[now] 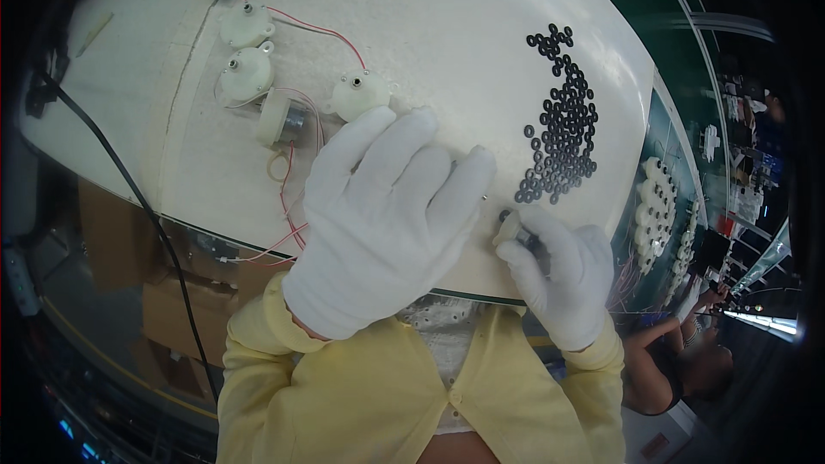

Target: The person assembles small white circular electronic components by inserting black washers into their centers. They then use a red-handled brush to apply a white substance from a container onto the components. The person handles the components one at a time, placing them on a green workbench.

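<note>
Both my hands wear white gloves. My left hand [387, 215] is palm down over the table, its fingers stretched out and apart. Its longest fingertips reach the near edge of a round, cream-coloured gear motor [359, 93] with a short shaft on top; whether they touch it I cannot tell. My right hand [563, 266], near the front edge, pinches a small motor [512, 228] with a pale housing and a grey metal body, partly hidden by the fingers. Further left lie several similar motors [247, 74] with red and white wires [331, 33], one tipped on its side [282, 119].
A spread of small black rings [567, 120] lies on the white table [464, 26] at right. Beyond the right edge sit many pale motors in rows [655, 215]. A black cable [129, 176] crosses the left side. Cardboard boxes [185, 318] stand below. Another person [662, 365] sits at right.
</note>
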